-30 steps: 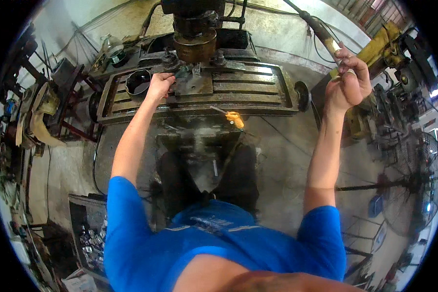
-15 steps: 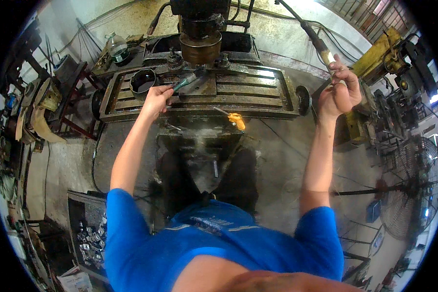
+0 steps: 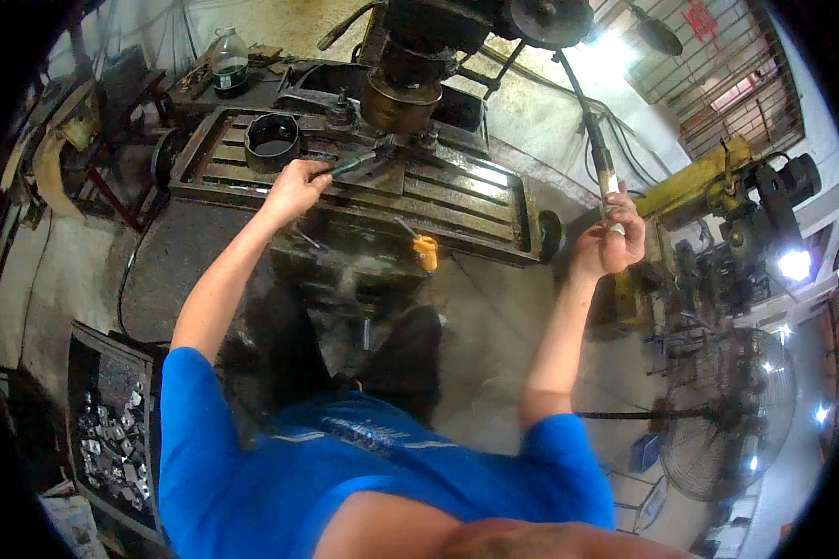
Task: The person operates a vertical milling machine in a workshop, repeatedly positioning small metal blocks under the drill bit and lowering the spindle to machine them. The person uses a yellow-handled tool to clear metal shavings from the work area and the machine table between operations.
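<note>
My left hand [image 3: 294, 194] is closed around the green handle of a brush [image 3: 352, 166]. The brush's far end reaches to just below the dark machine spindle [image 3: 401, 101], where its tip is hard to make out. At the right, my right hand [image 3: 612, 240] is raised, its fingers curled around the pale lower end of a long machine lever [image 3: 595, 140]. Beside my left hand, a round black pot with dark liquid [image 3: 273, 160] stands on the slotted metal table [image 3: 457, 200]. A yellow-handled tool [image 3: 425, 252] is at the table's front edge.
A clear bottle of dark liquid [image 3: 229, 67] stands behind the table at the left. By my left elbow, a bin [image 3: 89, 359] holds metal pieces. A large floor fan [image 3: 732, 419] is at the right, near a yellow machine [image 3: 690, 182].
The whole view has swung, bringing more of the machine head and window in. My left hand still holds the brush near the spindle; my right hand stays on the lever.
</note>
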`<state>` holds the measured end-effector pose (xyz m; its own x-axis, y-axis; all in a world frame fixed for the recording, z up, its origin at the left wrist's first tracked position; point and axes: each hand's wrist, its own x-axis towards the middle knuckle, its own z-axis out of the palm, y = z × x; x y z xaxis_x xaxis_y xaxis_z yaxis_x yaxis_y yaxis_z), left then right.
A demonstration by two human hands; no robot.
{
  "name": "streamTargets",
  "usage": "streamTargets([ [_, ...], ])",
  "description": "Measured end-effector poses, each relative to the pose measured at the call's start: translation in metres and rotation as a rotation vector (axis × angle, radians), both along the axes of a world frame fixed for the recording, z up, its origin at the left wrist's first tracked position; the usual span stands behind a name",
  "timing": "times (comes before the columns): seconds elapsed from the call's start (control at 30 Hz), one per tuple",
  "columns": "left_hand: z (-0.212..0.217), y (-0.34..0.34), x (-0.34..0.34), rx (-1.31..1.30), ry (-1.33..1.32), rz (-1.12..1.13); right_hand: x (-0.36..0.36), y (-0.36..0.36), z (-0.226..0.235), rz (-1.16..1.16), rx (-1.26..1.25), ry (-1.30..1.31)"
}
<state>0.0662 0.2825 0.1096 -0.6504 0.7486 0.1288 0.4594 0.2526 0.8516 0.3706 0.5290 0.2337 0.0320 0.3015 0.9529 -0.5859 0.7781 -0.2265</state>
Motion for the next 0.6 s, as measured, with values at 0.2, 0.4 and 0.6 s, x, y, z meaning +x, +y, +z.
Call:
streamTargets([
  [0.2, -0.004, 0.001, 0.001, 0.032, 0.113, 0.036, 0.000, 0.002, -0.008, 0.017, 0.014, -0.010],
  [0.4, -0.012, 0.003, -0.005, 0.024, 0.226, 0.077, -0.003, 0.000, 0.003, -0.005, -0.022, 0.014],
  [0.6, -0.009, 0.009, 0.006, 0.050, 0.330, 0.073, -0.003, -0.007, 0.020, -0.025, -0.030, 0.015],
])
